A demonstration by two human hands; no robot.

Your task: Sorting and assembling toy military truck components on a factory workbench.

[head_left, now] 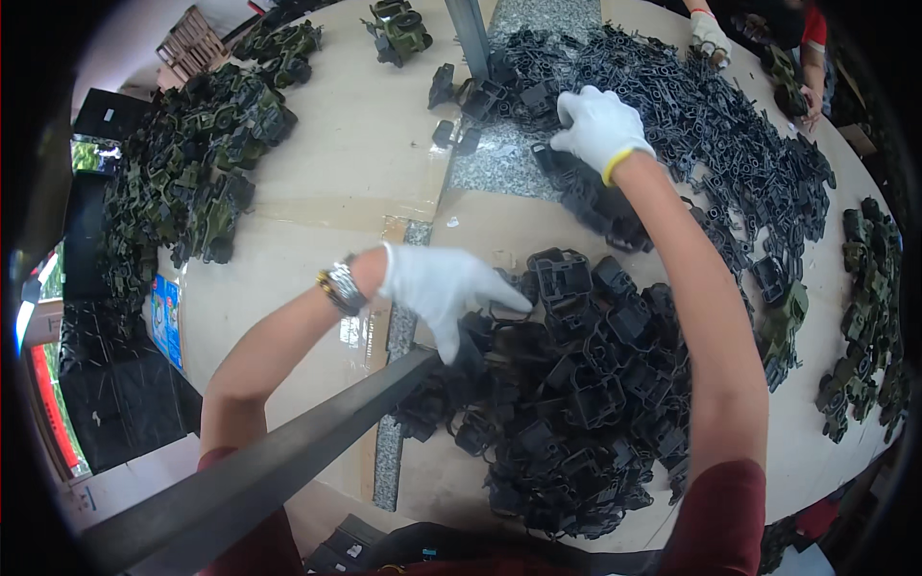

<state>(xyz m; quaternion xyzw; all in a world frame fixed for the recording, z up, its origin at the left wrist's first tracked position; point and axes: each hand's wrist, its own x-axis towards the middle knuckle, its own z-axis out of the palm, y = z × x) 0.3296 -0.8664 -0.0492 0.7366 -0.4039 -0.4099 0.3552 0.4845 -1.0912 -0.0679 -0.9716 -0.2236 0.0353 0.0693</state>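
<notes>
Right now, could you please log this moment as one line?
left hand: gloved, touching near black-parts pile | right hand: gloved, reaching into far dark-parts pile | table: camouflage toy vehicles at left

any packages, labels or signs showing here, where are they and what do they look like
Flat blue printed package: at the table's left edge, beside the pile of camouflage-green toy vehicles; rectangular, blue with small coloured pictures.
Stack of brown slatted crates: top left, beyond the table; boxy, brown.
Small white label: on a dark box at the bottom edge, near the person's body; tiny, rectangular.
No screens visible.
</notes>
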